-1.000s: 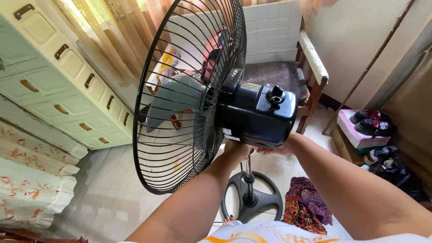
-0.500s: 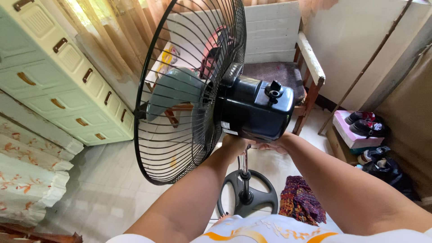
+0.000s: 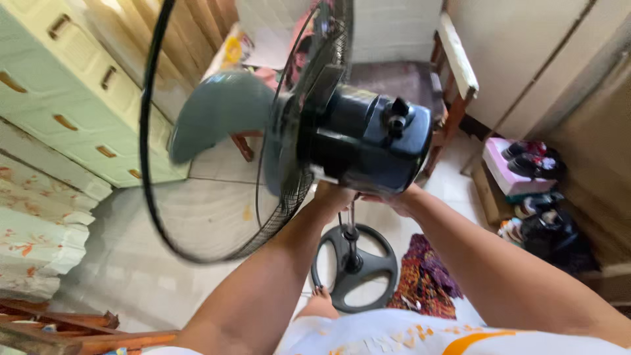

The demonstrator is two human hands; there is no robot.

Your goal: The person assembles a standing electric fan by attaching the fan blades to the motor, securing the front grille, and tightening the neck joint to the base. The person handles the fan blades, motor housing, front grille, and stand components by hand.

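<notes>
Fan: a black stand fan (image 3: 315,151) is seen from behind and above, its motor housing (image 3: 371,148) tilted and its round wire guard (image 3: 217,131) blurred; a grey-green blade (image 3: 220,115) shows through the guard.
Left hand: the left hand (image 3: 334,196) is pressed up under the housing, beside the top of the metal pole (image 3: 350,227); whether its grip is wrapped around anything cannot be told, as the fingers are hidden.
Right hand: the right hand (image 3: 394,199) is laid against the underside of the housing; its grip is likewise hidden, so wide or narrow cannot be told.
Base: the round black base (image 3: 355,266) is set on the tiled floor (image 3: 131,263), with a bare foot (image 3: 319,304) just beside it.
Surroundings: a pale drawer cabinet (image 3: 59,98) stands on the left, a wooden chair (image 3: 427,98) behind the fan, a woven cloth (image 3: 427,276) and shoes on a box (image 3: 519,167) on the right.
Risk: the fan is judged top-heavy; if the housing is tipped too far, the base could be lifted or dragged onto the foot.
Risk: fingers near the guard could be caught if the blade is turning.
</notes>
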